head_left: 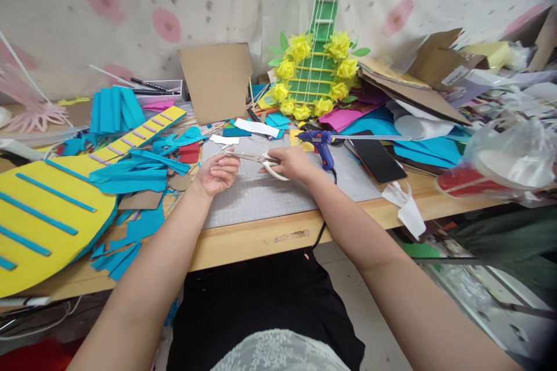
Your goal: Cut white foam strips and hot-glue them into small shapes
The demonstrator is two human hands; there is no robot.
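Observation:
In my right hand [290,163] is a pair of scissors [256,157] with pale handles, its blades pointing left over the grey cutting mat [243,208]. The blade tips reach the fingers of my left hand [220,173]. Those fingers are pinched together, and a thin piece seems to stick out of them, too small to name. Just beyond the scissors lie white strips [256,127]. To the right of my right hand a blue glue gun [319,145] rests on the mat, a clear glue stick in its back end.
A yellow guitar shape with blue strips [56,197] covers the left side, beside blue paper scraps [130,177]. Behind the mat stand a cardboard sheet [216,81] and a green guitar shape with yellow flowers [315,75]. A phone [378,157] and plastic-wrapped bucket [491,162] sit right.

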